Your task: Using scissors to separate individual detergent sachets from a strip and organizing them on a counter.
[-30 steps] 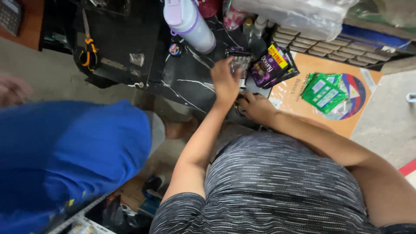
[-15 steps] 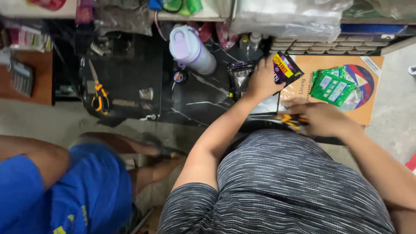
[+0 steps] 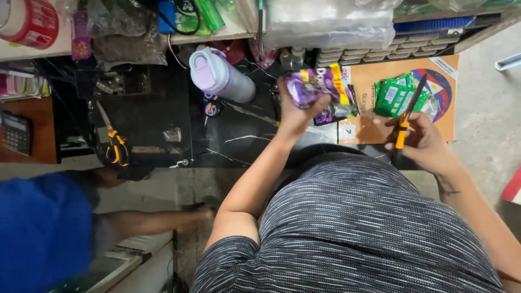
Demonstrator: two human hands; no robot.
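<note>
Left hand [image 3: 296,111] raised with fingers clenched; right hand [image 3: 420,142] fisted.

A crumpled purple packet [image 3: 305,89] is raised over the dark tabletop [image 3: 239,141], just left of a flat purple-and-yellow packet [image 3: 339,87]. Right of them, green sachets [image 3: 393,97] lie on an orange board [image 3: 374,127]. A clear plastic bag [image 3: 325,21] sits on the far shelf, and a grey calculator screen [image 3: 16,133] is at far left.

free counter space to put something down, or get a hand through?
Bare dark counter lies between the orange-handled scissors and the lilac bottle, and more between that bottle and the left hand gripping a purple packet. The back ledge is crowded. The right hand holds a cutter over brown card bearing green sachets.
</note>
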